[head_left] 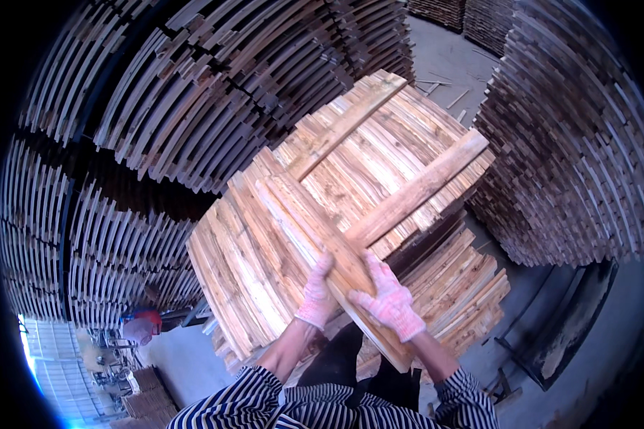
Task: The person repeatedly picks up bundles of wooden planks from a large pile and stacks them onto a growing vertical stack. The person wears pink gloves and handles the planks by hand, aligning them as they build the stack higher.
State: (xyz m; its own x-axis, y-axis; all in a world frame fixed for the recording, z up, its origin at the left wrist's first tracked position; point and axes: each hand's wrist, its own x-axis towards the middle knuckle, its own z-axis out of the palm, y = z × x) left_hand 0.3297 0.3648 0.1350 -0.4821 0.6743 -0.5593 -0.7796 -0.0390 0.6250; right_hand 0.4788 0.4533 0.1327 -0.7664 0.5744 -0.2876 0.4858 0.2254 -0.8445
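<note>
Both my hands wear pale pink knitted gloves and grip a long wooden plank (342,261) from its two sides. Along its left edge, my left hand (318,293) is closed, its fingers partly hidden. My right hand (390,299) is closed on the opposite edge, with the thumb lying over the top face. The plank slants from the middle of the board stack (229,286) down toward my body. Beside its left edge lies more pale wood; whether that is a second plank in my grip I cannot tell.
Two crosswise slats, a far one (350,129) and a nearer one (422,187), lie on the stack. A lower pile of boards (454,289) stands to the right. Tall lumber stacks rise at left (193,107) and right (565,143). A dark trough-like object (562,322) rests on the floor.
</note>
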